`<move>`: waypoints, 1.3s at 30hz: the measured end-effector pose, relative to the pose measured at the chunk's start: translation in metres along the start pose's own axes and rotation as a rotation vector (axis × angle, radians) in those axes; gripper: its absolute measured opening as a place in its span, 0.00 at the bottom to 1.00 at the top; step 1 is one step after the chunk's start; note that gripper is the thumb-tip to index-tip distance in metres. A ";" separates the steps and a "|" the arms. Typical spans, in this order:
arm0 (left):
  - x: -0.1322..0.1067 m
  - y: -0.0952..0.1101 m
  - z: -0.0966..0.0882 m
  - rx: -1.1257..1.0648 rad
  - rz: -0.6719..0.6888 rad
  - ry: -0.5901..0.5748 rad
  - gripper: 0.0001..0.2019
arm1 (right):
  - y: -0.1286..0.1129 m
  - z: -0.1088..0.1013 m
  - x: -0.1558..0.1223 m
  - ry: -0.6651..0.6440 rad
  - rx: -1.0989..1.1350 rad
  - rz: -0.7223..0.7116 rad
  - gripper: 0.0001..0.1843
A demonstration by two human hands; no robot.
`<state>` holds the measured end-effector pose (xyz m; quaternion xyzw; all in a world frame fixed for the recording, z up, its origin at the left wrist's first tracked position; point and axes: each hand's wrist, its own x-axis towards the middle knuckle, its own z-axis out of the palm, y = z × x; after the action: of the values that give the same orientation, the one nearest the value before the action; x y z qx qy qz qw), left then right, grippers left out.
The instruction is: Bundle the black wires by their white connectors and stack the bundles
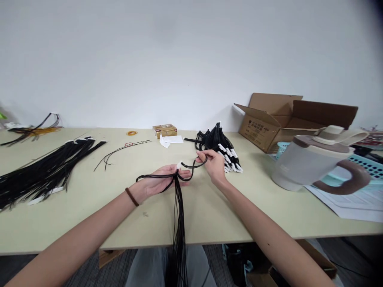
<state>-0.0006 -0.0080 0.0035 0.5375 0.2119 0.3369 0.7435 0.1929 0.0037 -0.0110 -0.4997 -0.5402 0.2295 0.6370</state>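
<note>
A bundle of thin black wires (pixel 178 207) hangs from my left hand (pixel 161 179) over the table's front edge. The palm is turned up, and the fingers are closed around the wires near a small white connector (pixel 179 165). Wire loops stick out to both sides of that hold. Between thumb and fingertips, my right hand (pixel 212 161) pinches the loop on the right side. Behind it lies a pile of black wire harnesses (pixel 217 137) with several white connectors at the near end.
More black wires (pixel 38 171) lie at the left. Farther back are loose wires (pixel 119 150), a small box (pixel 164 130) and white paper (pixel 175 139). An open cardboard box (pixel 260 127), a grey mug (pixel 308 159) and a teal basket (pixel 365 167) stand at the right.
</note>
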 end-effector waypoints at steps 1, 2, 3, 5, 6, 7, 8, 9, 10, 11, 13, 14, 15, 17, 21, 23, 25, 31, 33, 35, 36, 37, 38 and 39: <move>-0.001 0.000 0.001 -0.055 -0.038 -0.020 0.07 | 0.000 0.001 0.000 0.011 0.049 0.009 0.21; -0.001 0.001 0.002 -0.101 -0.071 -0.044 0.06 | -0.001 0.001 0.001 0.021 0.096 0.013 0.22; -0.002 0.000 0.002 -0.148 -0.124 -0.085 0.07 | -0.001 0.002 0.001 0.025 0.135 0.016 0.22; -0.003 -0.001 0.003 -0.186 -0.172 -0.126 0.08 | -0.003 0.004 0.001 0.011 0.189 0.021 0.22; -0.004 -0.002 0.004 -0.196 -0.191 -0.137 0.09 | -0.003 0.005 0.001 -0.012 0.203 0.022 0.22; -0.004 -0.003 0.004 -0.205 -0.198 -0.134 0.09 | -0.004 0.006 0.000 -0.040 0.209 0.022 0.22; -0.004 -0.005 0.005 -0.211 -0.192 -0.112 0.09 | -0.003 0.007 0.000 -0.072 0.208 0.021 0.23; -0.004 -0.006 0.006 -0.215 -0.172 -0.078 0.08 | -0.003 0.008 0.000 -0.102 0.202 0.018 0.23; -0.003 -0.007 0.007 -0.218 -0.143 -0.041 0.07 | -0.001 0.008 0.000 -0.128 0.191 0.012 0.24; -0.002 -0.008 0.008 -0.222 -0.110 -0.009 0.06 | 0.000 0.009 0.000 -0.147 0.175 0.002 0.25; 0.001 -0.010 0.008 -0.238 -0.035 0.038 0.06 | 0.003 0.010 -0.001 -0.173 0.111 -0.041 0.28; 0.003 -0.011 0.008 -0.251 0.002 0.060 0.06 | 0.005 0.010 -0.002 -0.180 0.050 -0.083 0.29; 0.005 -0.011 0.007 -0.268 0.031 0.093 0.06 | 0.005 0.010 -0.004 -0.178 -0.028 -0.140 0.29; 0.009 -0.011 0.005 -0.304 0.061 0.177 0.07 | 0.003 0.010 -0.009 -0.154 -0.208 -0.296 0.29; 0.013 -0.006 0.003 -0.378 0.059 0.293 0.07 | -0.005 0.010 -0.022 -0.130 -0.512 -0.693 0.20; 0.013 -0.004 0.005 -0.402 0.061 0.318 0.09 | -0.007 0.010 -0.026 -0.194 -0.605 -0.881 0.14; 0.012 -0.002 0.009 -0.412 0.055 0.338 0.10 | -0.008 0.012 -0.027 -0.241 -0.639 -1.020 0.10; 0.008 -0.001 0.018 -0.435 -0.004 0.400 0.13 | -0.007 0.012 -0.029 -0.173 -0.707 -1.214 0.09; 0.007 -0.001 0.019 -0.437 -0.001 0.404 0.13 | -0.009 0.011 -0.029 -0.172 -0.736 -1.262 0.11; 0.007 0.000 0.019 -0.448 0.000 0.394 0.13 | -0.010 0.009 -0.028 -0.161 -0.742 -1.304 0.12; 0.007 0.000 0.019 -0.458 0.002 0.386 0.13 | -0.011 0.009 -0.028 -0.156 -0.736 -1.324 0.13; 0.007 0.000 0.019 -0.468 0.005 0.378 0.13 | -0.012 0.009 -0.028 -0.151 -0.726 -1.341 0.13; 0.006 0.000 0.020 -0.474 0.006 0.368 0.12 | -0.013 0.009 -0.028 -0.144 -0.717 -1.354 0.13; 0.006 0.000 0.020 -0.477 0.004 0.356 0.12 | -0.014 0.009 -0.028 -0.136 -0.711 -1.359 0.13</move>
<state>0.0167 -0.0164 0.0103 0.2805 0.2529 0.4677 0.7991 0.1724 -0.0218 -0.0124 -0.2174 -0.8078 -0.3694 0.4047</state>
